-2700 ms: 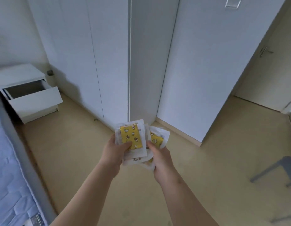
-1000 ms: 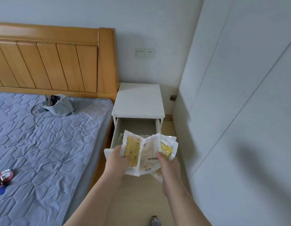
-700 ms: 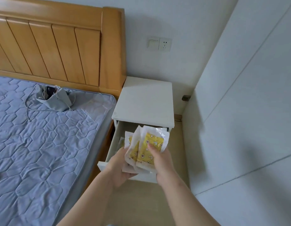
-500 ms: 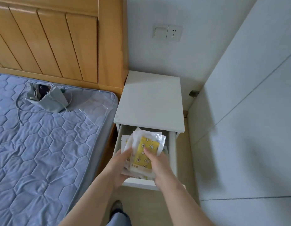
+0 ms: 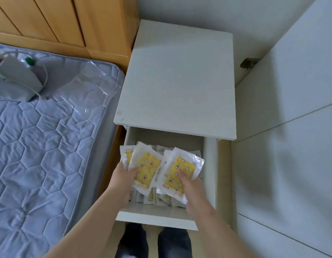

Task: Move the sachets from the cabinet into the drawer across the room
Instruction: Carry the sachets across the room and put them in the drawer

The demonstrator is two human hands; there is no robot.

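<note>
Currently, a white nightstand (image 5: 180,71) stands between a mattress (image 5: 40,146) and a run of white wardrobe panels (image 5: 291,136). The mattress is quilted in grey-blue. A grey pouch (image 5: 16,79) with a cord lies on it near the wooden headboard (image 5: 68,21), and a clear plastic film (image 5: 87,81) covers the mattress corner. The nightstand's drawer (image 5: 156,218) is pulled out toward the person, whose dark shoes (image 5: 133,241) show just below its front panel. The top surface (image 5: 176,125) overhangs the rear of the drawer.

Both hands reach forward and down over the drawer front. The left hand (image 5: 124,177) is over the drawer's left side, thumb laid on a packet face and fingers curled beneath, gripping a small fan of packets. The right hand (image 5: 193,185) is over the right side, thumb pressed on the top packet, its fingers hidden underneath, gripping a second bundle. The hands are apart, but the edges of the two bundles overlap in this view.

The sachets (image 5: 146,168) are flat, white-bordered packets, each with a yellow panel printed with small moons and stars. They are held tilted within the drawer opening. Stored sachets (image 5: 157,199) lie beneath them in the drawer. Whether the held ones touch those below cannot be told.
</note>
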